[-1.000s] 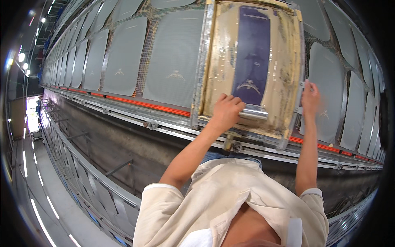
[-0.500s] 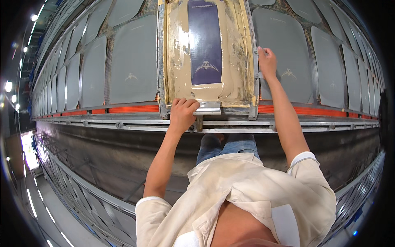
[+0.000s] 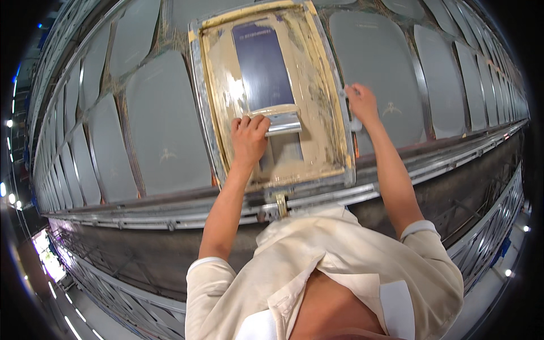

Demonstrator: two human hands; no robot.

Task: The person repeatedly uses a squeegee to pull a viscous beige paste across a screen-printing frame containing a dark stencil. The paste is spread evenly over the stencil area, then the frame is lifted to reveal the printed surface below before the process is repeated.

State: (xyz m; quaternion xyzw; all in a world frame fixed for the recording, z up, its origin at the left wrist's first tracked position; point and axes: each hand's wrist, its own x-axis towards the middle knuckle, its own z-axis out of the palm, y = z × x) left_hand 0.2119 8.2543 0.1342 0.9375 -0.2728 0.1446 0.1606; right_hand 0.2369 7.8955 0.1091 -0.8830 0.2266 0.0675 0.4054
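A framed printing screen (image 3: 195, 73) lies before me, its mesh coated with beige paste around a dark blue-purple window (image 3: 262, 68). My left hand (image 3: 249, 139) is closed around the left end of a squeegee with a metal holder (image 3: 285, 123), which lies across the lower part of the window. A wet ridge of beige paste runs along its far edge, and the strip on its near side looks greyer. At the frame's right side my right hand (image 3: 364, 103) has its fingers curled on the edge; the fingertips are partly hidden.
Grey panels (image 3: 164, 124) with small pale prints line the long table on both sides. A metal rail (image 3: 362, 192) runs along its near edge, with a small bracket (image 3: 281, 205) below the frame. Behind me is another railed row (image 3: 130, 277).
The squeegee in my left hand has moved away from me, from the frame's near end onto the window. My right hand stays at the frame's right edge. The view has tilted.
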